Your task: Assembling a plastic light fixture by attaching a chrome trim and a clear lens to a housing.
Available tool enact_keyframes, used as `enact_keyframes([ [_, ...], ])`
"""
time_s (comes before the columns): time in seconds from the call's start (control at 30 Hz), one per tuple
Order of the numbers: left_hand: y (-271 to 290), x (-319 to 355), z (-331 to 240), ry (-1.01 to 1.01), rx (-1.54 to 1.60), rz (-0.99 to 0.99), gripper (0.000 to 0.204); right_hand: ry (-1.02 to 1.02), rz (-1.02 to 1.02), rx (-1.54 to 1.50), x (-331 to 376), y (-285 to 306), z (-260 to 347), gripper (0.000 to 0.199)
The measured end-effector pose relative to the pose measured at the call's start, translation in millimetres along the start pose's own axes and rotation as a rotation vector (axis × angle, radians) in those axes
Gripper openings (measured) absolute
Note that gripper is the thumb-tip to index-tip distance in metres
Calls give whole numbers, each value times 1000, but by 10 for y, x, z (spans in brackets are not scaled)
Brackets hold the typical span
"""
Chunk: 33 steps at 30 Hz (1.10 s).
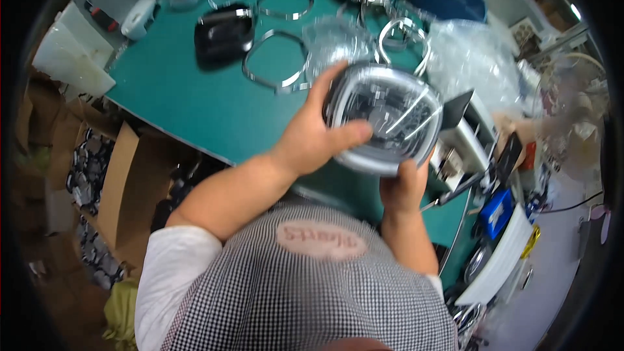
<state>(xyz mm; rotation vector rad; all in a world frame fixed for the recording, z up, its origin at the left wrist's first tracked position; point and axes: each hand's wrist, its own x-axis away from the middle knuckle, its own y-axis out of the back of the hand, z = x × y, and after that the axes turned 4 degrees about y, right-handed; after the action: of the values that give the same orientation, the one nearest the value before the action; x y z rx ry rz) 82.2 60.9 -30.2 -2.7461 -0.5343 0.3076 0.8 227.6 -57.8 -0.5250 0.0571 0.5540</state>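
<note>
Both hands up over the green table (pixel 195 104), sharing one round headlamp unit (pixel 383 117), clear lens face up, silver rim, held just past centre toward 1 o'clock. Left hand (pixel 312 140) clamps its left edge: thumb pressed flat on the lens, index finger curled up round the rim at 11 o'clock, rest of the fingers hidden under it. Right hand (pixel 403 185) grips the lamp's lower edge from below at its 5 o'clock, fingers pinching the rim, palm mostly hidden. On the table: chrome ring (pixel 275 60) at 11 o'clock of the lamp, second ring (pixel 284 1) further up at 11, black housing (pixel 224 34) at 10 o'clock beside the rings, crumpled clear plastic bag (pixel 471 58) at 2 o'clock, white bottle (pixel 138 16) far at 10. Cardboard boxes (pixel 120 182) on the floor at 8 o'clock, dark parts inside
</note>
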Motion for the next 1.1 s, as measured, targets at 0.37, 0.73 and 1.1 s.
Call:
enact_keyframes([
  [0.37, 105, 52, 138, 72, -76, 35, 96, 95, 33, 138, -27, 13, -1, 109],
  [0.73, -192, 312, 38, -315, -729, 95, 107, 990, -17, 995, -313, -50, -140, 112],
  [1.1, 61, -45, 186, -30, 225, -152, 97, 905, 428, 1378, 118, -328, -197, 55],
])
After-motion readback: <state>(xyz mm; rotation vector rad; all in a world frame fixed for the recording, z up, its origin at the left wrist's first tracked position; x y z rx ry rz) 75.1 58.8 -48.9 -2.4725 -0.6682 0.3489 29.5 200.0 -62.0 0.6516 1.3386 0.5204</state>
